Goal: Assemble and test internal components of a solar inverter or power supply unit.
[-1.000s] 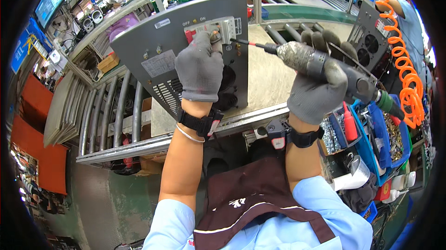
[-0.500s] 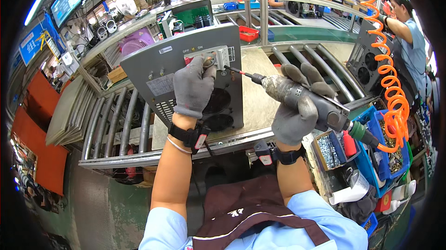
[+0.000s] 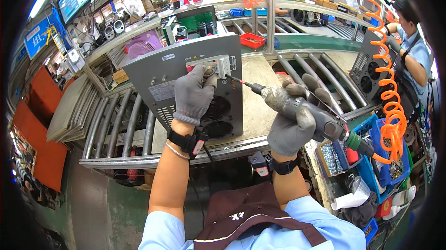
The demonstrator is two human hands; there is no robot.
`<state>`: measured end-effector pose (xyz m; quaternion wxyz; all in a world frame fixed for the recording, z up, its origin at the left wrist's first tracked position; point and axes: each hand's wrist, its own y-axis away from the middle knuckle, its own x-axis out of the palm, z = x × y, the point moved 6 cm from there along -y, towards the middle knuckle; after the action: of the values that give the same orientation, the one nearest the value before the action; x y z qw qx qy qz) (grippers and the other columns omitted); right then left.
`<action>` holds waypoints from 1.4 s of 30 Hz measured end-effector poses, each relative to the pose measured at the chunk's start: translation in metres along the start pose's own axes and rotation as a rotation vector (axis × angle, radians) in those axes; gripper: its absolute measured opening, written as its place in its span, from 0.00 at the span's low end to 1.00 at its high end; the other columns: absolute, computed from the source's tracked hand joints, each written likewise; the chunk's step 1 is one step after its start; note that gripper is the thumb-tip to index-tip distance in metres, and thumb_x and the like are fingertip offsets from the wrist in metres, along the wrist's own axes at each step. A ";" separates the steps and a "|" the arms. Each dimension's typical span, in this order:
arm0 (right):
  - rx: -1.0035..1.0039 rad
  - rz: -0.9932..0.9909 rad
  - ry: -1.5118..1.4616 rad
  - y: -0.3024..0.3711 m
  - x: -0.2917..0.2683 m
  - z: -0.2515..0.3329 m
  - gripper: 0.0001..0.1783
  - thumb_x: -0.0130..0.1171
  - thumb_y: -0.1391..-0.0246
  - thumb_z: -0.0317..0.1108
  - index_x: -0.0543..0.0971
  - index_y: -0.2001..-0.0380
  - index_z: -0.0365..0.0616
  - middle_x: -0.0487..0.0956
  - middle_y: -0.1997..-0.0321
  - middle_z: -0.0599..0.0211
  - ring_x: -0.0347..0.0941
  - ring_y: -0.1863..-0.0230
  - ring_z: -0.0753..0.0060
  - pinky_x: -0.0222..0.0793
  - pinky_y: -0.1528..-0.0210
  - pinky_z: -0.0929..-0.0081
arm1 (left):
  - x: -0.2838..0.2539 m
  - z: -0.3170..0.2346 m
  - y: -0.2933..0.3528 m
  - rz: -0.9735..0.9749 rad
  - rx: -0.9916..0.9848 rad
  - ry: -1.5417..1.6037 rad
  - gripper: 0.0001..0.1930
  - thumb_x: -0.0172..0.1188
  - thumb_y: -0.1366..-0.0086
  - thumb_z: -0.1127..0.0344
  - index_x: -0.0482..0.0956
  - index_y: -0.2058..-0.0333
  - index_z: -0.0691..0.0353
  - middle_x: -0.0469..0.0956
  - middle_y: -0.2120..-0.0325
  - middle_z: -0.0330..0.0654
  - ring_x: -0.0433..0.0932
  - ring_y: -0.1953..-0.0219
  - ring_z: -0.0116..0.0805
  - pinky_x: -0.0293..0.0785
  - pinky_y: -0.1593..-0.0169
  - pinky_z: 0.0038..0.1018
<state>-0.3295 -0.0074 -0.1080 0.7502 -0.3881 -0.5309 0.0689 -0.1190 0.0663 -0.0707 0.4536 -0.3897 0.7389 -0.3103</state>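
Two gloved hands at work: left hand (image 3: 194, 93) fingers pressed together on white switch block (image 3: 222, 65) atop grey metal unit (image 3: 186, 87), lying on roller conveyor (image 3: 125, 124). Right hand (image 3: 290, 122) wrapped tight round pneumatic screwdriver (image 3: 302, 110), bit tip at block's rt edge.

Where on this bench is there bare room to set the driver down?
The bare board right of the grey metal case, bordered by rollers, looks free. Left rollers are also bare. It is crowded at the blue bins and back shelf.

One grey panel (image 3: 186, 92), one screwdriver (image 3: 302, 110), two fans (image 3: 216, 108).
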 end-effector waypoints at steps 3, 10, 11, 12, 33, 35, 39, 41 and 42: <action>0.004 -0.097 -0.002 0.004 -0.007 -0.002 0.28 0.54 0.61 0.34 0.66 0.50 0.48 0.70 0.49 0.51 0.75 0.59 0.62 0.67 0.45 0.51 | 0.005 0.003 -0.001 0.015 0.018 0.042 0.08 0.62 0.47 0.74 0.78 0.66 0.67 0.78 0.79 0.48 0.78 0.77 0.27 0.72 0.71 0.23; 0.010 0.002 -0.023 -0.001 -0.012 -0.006 0.23 0.55 0.60 0.34 0.66 0.56 0.49 0.69 0.51 0.52 0.76 0.59 0.62 0.68 0.46 0.51 | 0.003 0.001 -0.003 0.044 0.042 0.047 0.07 0.62 0.46 0.74 0.77 0.68 0.67 0.78 0.80 0.48 0.77 0.78 0.27 0.72 0.72 0.23; 0.002 0.011 -0.031 -0.003 -0.013 -0.007 0.23 0.55 0.60 0.34 0.67 0.57 0.48 0.68 0.51 0.51 0.76 0.59 0.61 0.68 0.47 0.50 | 0.005 0.000 -0.004 0.051 0.071 0.003 0.06 0.62 0.46 0.74 0.77 0.68 0.67 0.78 0.80 0.48 0.77 0.77 0.27 0.72 0.72 0.23; -0.006 0.020 -0.040 -0.004 -0.014 -0.007 0.22 0.55 0.61 0.33 0.67 0.57 0.48 0.68 0.51 0.51 0.77 0.60 0.59 0.69 0.47 0.50 | 0.006 -0.001 -0.004 0.056 0.100 -0.043 0.06 0.62 0.46 0.74 0.77 0.68 0.67 0.77 0.80 0.48 0.77 0.77 0.28 0.72 0.72 0.24; 0.043 -0.005 -0.151 -0.029 -0.007 -0.003 0.26 0.54 0.57 0.25 0.67 0.50 0.41 0.71 0.50 0.51 0.76 0.60 0.64 0.70 0.46 0.53 | 0.023 0.006 0.025 -0.111 -0.258 0.339 0.07 0.58 0.39 0.70 0.78 0.63 0.67 0.77 0.74 0.36 0.73 0.71 0.20 0.70 0.67 0.17; 0.047 -0.007 -0.139 -0.031 -0.012 -0.003 0.26 0.54 0.57 0.26 0.67 0.50 0.41 0.71 0.50 0.51 0.77 0.60 0.64 0.70 0.46 0.53 | 0.020 0.001 0.024 -0.103 -0.227 0.279 0.07 0.59 0.41 0.72 0.78 0.64 0.67 0.78 0.73 0.39 0.75 0.70 0.24 0.71 0.65 0.20; 0.005 0.062 -0.055 -0.030 -0.012 -0.001 0.28 0.53 0.59 0.28 0.67 0.49 0.43 0.70 0.49 0.52 0.76 0.60 0.65 0.69 0.46 0.53 | 0.015 -0.015 0.015 -0.175 -0.016 -0.052 0.07 0.59 0.45 0.73 0.78 0.66 0.65 0.78 0.71 0.46 0.79 0.69 0.39 0.73 0.64 0.30; -0.002 0.074 -0.037 -0.026 -0.007 0.001 0.29 0.53 0.59 0.29 0.67 0.48 0.43 0.70 0.49 0.53 0.76 0.59 0.65 0.69 0.46 0.53 | 0.014 -0.019 0.011 -0.216 0.002 -0.155 0.06 0.58 0.45 0.72 0.77 0.67 0.64 0.77 0.70 0.47 0.78 0.70 0.45 0.74 0.67 0.34; -0.011 0.087 -0.022 -0.024 -0.004 0.002 0.30 0.53 0.60 0.30 0.67 0.48 0.44 0.70 0.48 0.53 0.76 0.59 0.65 0.69 0.47 0.54 | 0.012 -0.022 0.011 -0.260 0.024 -0.260 0.05 0.57 0.45 0.71 0.76 0.68 0.62 0.76 0.70 0.47 0.77 0.71 0.51 0.74 0.69 0.37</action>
<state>-0.3402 -0.0251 -0.0953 0.7385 -0.4142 -0.5220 0.1026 -0.1460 0.0639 -0.0754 0.5062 -0.5133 0.6137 -0.3220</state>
